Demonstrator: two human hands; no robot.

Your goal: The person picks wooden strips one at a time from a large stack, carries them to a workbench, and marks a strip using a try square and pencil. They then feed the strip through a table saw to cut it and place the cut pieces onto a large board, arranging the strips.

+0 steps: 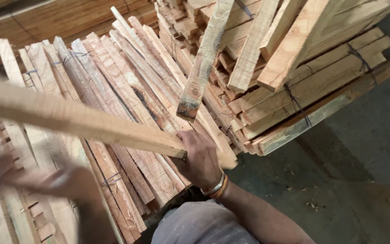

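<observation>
My right hand [199, 159] grips the near end of a long rough-sawn wooden plank [68, 115] that runs out to the left across the view, blurred by motion. My left hand [41, 178] hovers low at the left, also blurred, over the pile of thin wooden strips [113, 90]; whether it holds anything cannot be made out. A bangle sits on my right wrist.
Bundles of tied planks [312, 86] are stacked at the right, with several loose boards [204, 58] sticking out towards me. More timber lies stacked at the top left [46, 18]. Grey concrete floor [366, 149] with wood chips lies to the right.
</observation>
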